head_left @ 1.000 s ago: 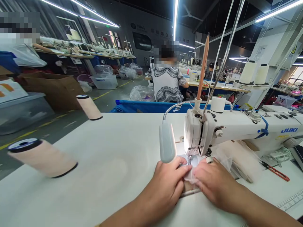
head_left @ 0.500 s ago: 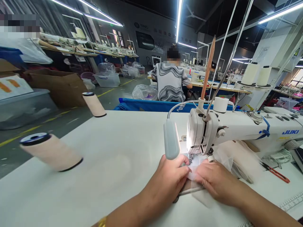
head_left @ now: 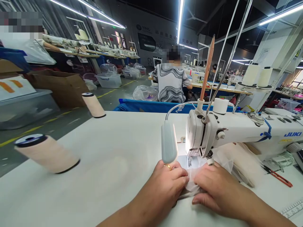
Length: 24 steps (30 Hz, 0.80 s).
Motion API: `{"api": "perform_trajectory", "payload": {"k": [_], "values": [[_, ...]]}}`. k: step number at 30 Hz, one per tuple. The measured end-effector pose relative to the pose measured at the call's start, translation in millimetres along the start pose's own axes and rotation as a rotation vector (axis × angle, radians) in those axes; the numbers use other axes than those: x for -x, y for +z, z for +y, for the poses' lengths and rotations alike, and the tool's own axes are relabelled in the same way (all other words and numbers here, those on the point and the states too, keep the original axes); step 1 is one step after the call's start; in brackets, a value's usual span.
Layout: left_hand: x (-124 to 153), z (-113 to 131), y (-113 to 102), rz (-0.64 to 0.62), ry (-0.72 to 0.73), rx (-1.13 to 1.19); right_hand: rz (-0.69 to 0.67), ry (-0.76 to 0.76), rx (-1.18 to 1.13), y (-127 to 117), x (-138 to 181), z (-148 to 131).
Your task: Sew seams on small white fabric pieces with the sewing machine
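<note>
A piece of sheer white fabric [head_left: 192, 180] lies on the sewing machine [head_left: 227, 126] bed, just in front of the needle area. My left hand [head_left: 169, 183], a ring on one finger, is closed on the fabric's left side with its fingers curled. On the other side, my right hand [head_left: 216, 187] rests over the fabric, its thumb spread away from the fingers. More sheer fabric and a beige folded piece [head_left: 243, 164] lie under the machine arm. A grey lamp head [head_left: 169, 142] hangs above my left hand and hides part of the bed.
Two beige thread cones [head_left: 48, 154] stand on the white table [head_left: 94, 195] to the left. Red-handled thread snips [head_left: 279, 177] and a ruler [head_left: 292, 206] lie at the right. Beyond a blue cloth [head_left: 142, 106], a person [head_left: 171, 78] sits facing away. Boxes and plastic bins stand on the floor.
Both hands have come slightly back from the needle, with the fabric shifted toward me. My right thumb has spread away from its fingers. The metal plate by the needle shows more.
</note>
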<state>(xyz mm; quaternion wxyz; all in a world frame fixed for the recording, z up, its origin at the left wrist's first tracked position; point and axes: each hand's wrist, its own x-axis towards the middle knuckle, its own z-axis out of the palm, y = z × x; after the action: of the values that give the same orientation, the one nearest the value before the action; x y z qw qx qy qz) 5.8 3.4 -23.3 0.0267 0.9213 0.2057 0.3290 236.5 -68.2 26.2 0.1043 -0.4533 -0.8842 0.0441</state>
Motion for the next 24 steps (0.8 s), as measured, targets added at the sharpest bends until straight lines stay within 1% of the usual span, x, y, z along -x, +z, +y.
{"api": "perform_trajectory", "payload": {"k": [4,8,14,16,20,22,24], "values": [[-6,-5,0,0.033,0.031,-0.004,0.009,0.01,0.04,7,-1,5],[-9,-8,1,0.006,0.04,0.02,0.038,-0.002,0.063,13,-4,9],[-7,-9,1,0.04,0.063,0.083,0.175,-0.109,0.05,23,-6,16],[-8,-9,2,0.062,0.076,0.091,0.153,-0.117,0.053,23,-6,16],[-7,-10,5,0.087,0.091,0.048,0.04,-0.071,0.083,17,-5,12],[-5,-10,6,0.074,0.085,0.018,0.03,-0.061,0.1,15,-5,10],[-2,-9,6,0.043,0.073,0.005,0.052,-0.074,0.099,15,-4,10]]}}
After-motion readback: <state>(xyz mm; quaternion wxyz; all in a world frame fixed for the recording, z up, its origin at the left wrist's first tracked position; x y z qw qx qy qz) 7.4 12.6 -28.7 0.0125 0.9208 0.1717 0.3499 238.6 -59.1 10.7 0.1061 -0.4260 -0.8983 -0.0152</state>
